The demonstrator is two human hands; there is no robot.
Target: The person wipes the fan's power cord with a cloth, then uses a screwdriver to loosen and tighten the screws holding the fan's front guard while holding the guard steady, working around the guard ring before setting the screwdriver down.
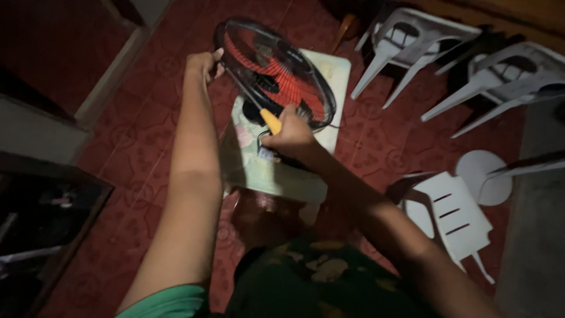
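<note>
Round black fan grille (276, 73) over red blades, tilted on pale worktop (276, 176); yellow-handled tool (271, 122) against its lower rim

Tool (271, 122) tip hidden behind fan guard (276, 73); scene dim

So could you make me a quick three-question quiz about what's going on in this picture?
1. True or false: the left hand grips the rim of the black fan guard.
2. What does the right hand hold? A) a yellow-handled tool B) a cup C) a cloth
3. What colour are the fan blades behind the guard?

Key
1. True. The grip is on the guard's upper left edge.
2. A. The handle points up toward the guard.
3. Red.
</note>
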